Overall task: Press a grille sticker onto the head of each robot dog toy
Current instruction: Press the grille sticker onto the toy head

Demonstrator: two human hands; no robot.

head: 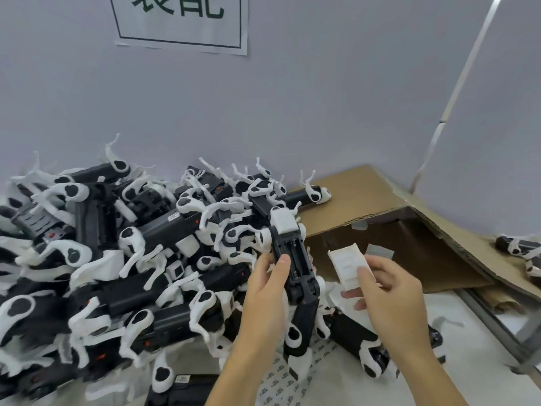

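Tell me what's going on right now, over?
Left hand gripping one robot dog toy, underside up. Right hand pinching sticker sheet. Sticker not yet on head. Nothing blocking.

In my left hand [265,291] I hold a black plastic robot dog toy with white legs [292,259], belly up, its white head pointing away. My right hand [389,291] pinches a small white sticker sheet [348,263] just beside it. More such dogs lie heaped [117,244] to the left.

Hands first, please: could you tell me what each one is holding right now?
Left hand: closed on a robot dog toy.
Right hand: closed on a white sticker sheet.
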